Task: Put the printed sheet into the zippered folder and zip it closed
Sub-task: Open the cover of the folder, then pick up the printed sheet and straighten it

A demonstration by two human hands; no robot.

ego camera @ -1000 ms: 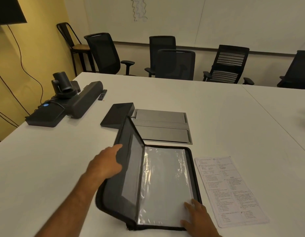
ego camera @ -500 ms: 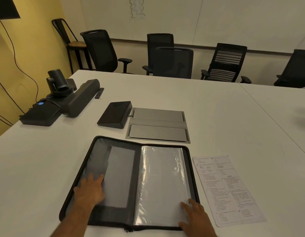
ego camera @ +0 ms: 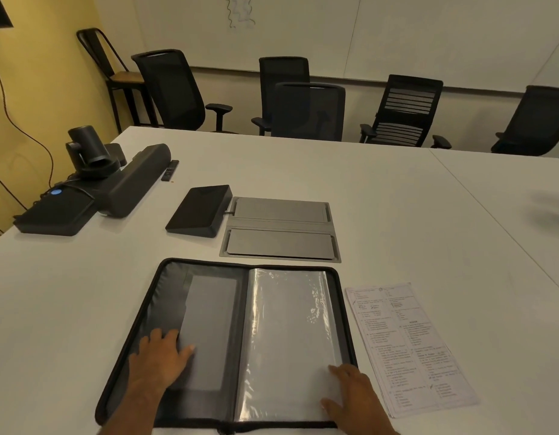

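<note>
The zippered folder lies unzipped on the surface, left hand and right hand flat on it with relaxed fingers, while the printed sheet waits just beside, uninserted.

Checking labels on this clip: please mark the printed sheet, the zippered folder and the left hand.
printed sheet (ego camera: 410,346), head view, middle of the page.
zippered folder (ego camera: 287,340), head view, clear sleeve on its right half.
left hand (ego camera: 159,359), head view, back of the hand.

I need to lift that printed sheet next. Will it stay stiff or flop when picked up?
The sheet lies flat and thin on the table, so it will probably droop if lifted by one edge. It looks light and may slide when pushed.
</note>
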